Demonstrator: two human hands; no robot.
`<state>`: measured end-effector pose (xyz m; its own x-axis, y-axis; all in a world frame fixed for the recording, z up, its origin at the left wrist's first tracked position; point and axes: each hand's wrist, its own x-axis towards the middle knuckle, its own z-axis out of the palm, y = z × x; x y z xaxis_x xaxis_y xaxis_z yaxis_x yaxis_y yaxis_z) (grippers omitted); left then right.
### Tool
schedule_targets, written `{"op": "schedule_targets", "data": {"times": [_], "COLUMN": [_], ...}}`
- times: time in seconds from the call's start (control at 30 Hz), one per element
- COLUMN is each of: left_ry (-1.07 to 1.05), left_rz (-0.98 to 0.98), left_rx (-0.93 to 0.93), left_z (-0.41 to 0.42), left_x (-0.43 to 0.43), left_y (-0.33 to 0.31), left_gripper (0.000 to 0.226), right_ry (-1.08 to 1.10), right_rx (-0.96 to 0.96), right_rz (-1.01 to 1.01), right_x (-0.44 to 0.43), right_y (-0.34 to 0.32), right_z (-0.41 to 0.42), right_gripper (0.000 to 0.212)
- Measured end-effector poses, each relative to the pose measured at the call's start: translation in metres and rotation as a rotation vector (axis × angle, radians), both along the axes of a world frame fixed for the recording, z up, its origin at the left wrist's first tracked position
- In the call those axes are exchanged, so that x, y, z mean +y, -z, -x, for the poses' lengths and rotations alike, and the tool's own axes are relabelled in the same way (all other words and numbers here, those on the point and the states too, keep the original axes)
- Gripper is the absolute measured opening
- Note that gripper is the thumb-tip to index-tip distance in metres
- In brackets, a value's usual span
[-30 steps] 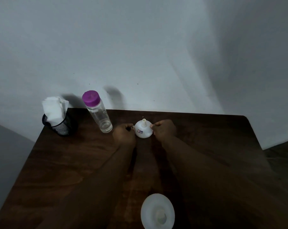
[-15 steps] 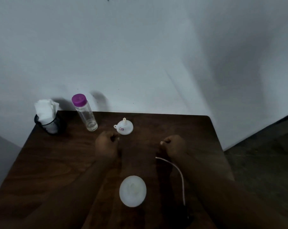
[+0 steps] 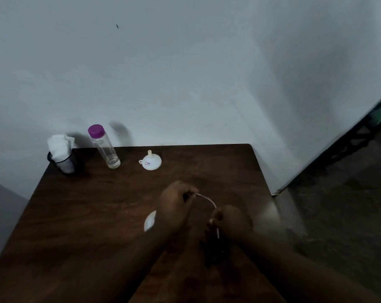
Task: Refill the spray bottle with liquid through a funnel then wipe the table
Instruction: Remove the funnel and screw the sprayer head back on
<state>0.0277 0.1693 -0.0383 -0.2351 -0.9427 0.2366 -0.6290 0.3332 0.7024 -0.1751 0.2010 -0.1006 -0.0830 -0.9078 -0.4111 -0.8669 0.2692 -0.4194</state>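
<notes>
left forearm across white bottle, funnel beyond

Dim, grainy picture; soft shadows on the wall, blurred right edge

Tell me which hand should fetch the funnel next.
Left, probably. The left hand lies nearer the funnel and only pinches the end of the thin tube; the right hand, farther away, holds the tube by the dark spray head.
</notes>
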Motion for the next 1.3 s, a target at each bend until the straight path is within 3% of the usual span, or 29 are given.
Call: {"op": "schedule_targets", "data": {"times": [0.23, 0.4, 0.53, 0.7, 0.9, 1.03, 1.13, 1.3], "left_ry": [0.327, 0.263, 0.212, 0.067, -0.031, -0.044, -0.069, -0.153], "left_rz": [-0.380, -0.550, -0.609, -0.650, -0.778, -0.887, -0.654, 0.026], "left_rx": [-0.366, -0.464, -0.491, -0.381, 0.041, 0.260, 0.212, 0.148], "left_z": [0.044, 0.053, 0.068, 0.076, 0.076, 0.070, 0.058, 0.017], "left_x": [0.060, 0.082, 0.085, 0.086, 0.091, 0.088, 0.084, 0.041], "left_y": [0.054, 0.082, 0.089, 0.082, 0.061, 0.036, 0.019, -0.023], "left_gripper": [0.024, 0.050, 0.043, 0.032, 0.006, 0.018, 0.014, 0.023], "right_ry": [0.193, 0.285, 0.352, 0.563, 0.924, 0.913, 0.761, 0.439], "right_rx": [-0.042, -0.125, -0.206, -0.411, -1.041, -1.165, -1.156, -0.820], "right_rz": [-0.003, -0.034, -0.065, -0.050, 0.010, 0.057, 0.186, 0.517], "right_x": [0.070, 0.085, 0.085, 0.086, 0.090, 0.090, 0.083, 0.070], "right_y": [0.054, 0.059, 0.068, 0.070, 0.043, 0.020, -0.012, -0.076], "right_z": [0.026, 0.022, 0.021, 0.015, 0.008, 0.005, 0.007, 0.015], "right_gripper": [0.033, 0.044, 0.043, 0.017, 0.023, 0.035, 0.024, 0.030]}}
